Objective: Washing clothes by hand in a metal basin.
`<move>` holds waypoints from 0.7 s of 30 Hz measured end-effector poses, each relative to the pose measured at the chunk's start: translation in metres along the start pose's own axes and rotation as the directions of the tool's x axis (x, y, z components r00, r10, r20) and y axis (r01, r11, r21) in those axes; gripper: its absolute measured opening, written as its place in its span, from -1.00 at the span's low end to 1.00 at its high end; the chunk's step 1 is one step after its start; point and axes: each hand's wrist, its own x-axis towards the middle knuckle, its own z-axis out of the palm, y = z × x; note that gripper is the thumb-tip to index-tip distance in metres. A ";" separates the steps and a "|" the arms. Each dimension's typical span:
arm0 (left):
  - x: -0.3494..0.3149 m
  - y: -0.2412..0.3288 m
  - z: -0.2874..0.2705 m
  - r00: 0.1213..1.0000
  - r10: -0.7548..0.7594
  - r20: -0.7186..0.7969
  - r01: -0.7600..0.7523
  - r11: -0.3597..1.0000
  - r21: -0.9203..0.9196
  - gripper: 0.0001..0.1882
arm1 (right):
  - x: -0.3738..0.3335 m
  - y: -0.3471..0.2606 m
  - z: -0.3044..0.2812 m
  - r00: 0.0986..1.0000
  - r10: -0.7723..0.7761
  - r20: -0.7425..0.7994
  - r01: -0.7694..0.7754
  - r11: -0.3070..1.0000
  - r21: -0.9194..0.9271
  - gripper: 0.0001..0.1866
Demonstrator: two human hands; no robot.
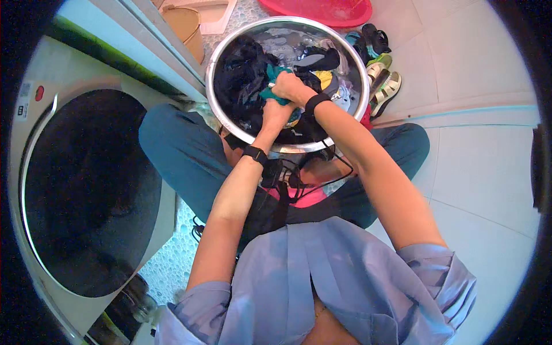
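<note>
A round metal basin (362, 98) stands between my knees, holding water and wet clothes. Both my hands are over its middle, close together. My right hand (292, 88) is closed on a teal-green cloth (276, 73), part of which sticks out above the fingers. Just below it, my left hand (277, 112) is closed around the lower part of the same cloth. Dark wet clothes (241, 69) fill the basin's left side. A yellow cloth piece (325, 79) and a pale printed garment (343, 98) lie at the right.
A front-loading washing machine (92, 190) with a dark round door is at my left. Behind the basin sits a red tub (322, 10). Several shoes (386, 92) stand along the right wall (471, 57). A tan bucket (183, 29) is at the far left.
</note>
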 end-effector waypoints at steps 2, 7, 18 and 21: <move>0.007 -0.017 0.016 0.954 0.089 -0.285 -0.153 0.965 -0.211 -0.54 | -0.003 0.000 -0.004 0.999 0.033 0.024 -0.032 0.999 -0.033 -0.32; -0.011 0.003 -0.034 0.889 0.062 0.454 0.442 0.147 -0.885 -0.67 | -0.041 0.015 -0.041 0.911 -0.014 0.411 -0.335 0.554 0.762 -0.06; -0.041 0.052 -0.029 0.676 0.508 0.533 0.733 -0.390 -0.557 -0.59 | -0.077 -0.014 -0.014 0.974 -0.108 0.201 -0.220 -0.675 0.704 -0.18; -0.042 0.055 -0.035 0.647 0.527 0.550 0.754 -0.333 -0.567 -0.52 | -0.060 -0.009 -0.023 0.994 -0.106 0.016 -0.094 -0.796 0.598 -0.31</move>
